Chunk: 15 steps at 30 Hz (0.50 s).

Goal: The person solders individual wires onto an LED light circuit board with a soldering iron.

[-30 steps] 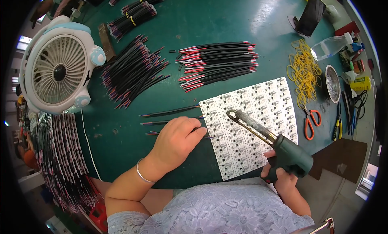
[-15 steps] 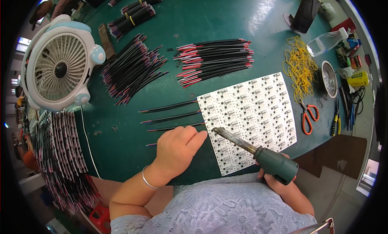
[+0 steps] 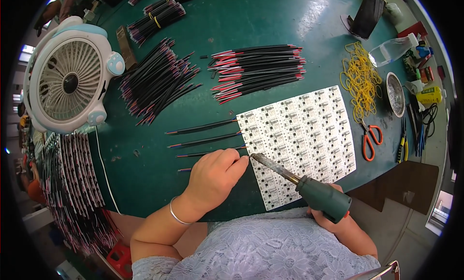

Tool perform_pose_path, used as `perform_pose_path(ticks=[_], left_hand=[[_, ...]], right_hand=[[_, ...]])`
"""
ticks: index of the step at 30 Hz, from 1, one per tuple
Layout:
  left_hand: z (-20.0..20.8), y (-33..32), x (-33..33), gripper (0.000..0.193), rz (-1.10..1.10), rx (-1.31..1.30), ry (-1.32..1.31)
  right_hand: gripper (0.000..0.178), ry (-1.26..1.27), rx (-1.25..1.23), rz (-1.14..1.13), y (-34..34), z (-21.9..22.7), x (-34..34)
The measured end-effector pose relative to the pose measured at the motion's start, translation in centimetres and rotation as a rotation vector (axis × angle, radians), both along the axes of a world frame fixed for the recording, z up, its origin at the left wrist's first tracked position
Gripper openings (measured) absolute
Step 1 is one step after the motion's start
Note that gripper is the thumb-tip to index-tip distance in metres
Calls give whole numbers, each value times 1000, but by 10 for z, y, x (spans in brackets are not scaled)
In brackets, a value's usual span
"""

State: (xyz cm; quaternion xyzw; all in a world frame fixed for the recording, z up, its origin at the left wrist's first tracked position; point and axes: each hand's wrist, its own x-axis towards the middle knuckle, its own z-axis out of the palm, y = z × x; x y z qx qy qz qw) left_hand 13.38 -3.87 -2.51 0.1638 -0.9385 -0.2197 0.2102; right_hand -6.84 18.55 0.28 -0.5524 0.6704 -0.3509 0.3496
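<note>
A white circuit board panel [image 3: 298,135], with rows of small components, lies on the green table in front of me. Three black-sleeved wires [image 3: 203,127] stretch leftward from its left edge. My left hand [image 3: 211,179] is closed at that edge, pinching another black-sleeved wire [image 3: 184,170]; its coloured tail pokes out left of the hand, and the rest is mostly covered. My right hand [image 3: 328,223] grips the green handle of a soldering iron [image 3: 323,198]. The iron's tip meets the panel's left edge, right beside my left fingertips.
Loose black-sleeved wires lie in a pile [image 3: 157,82] and in a row with red and white ends [image 3: 258,72]. A fan [image 3: 70,84] stands left. To the right are yellow rubber bands [image 3: 358,82], orange-handled scissors [image 3: 371,142], a metal bowl [image 3: 395,94] and cutters [image 3: 402,147].
The soldering iron has shifted slightly left, its tip now at the panel's edge by my left fingertips. My left hand has moved slightly right, still pinching the wire.
</note>
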Motion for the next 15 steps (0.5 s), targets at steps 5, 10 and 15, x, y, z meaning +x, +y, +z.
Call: perform_pose_path(ticks=[5,10,15], left_hand=[[5,1,-1,14,10,-21,-50],[5,-4,-5,13,-26,-125,33],[1,-1,-3,14,-5,-81,25]], right_hand=[[27,98,-63,53,0,2,-1],[28,28,-61,-48,7,-1,0],[27,-153,90,-177,10,-2,1]])
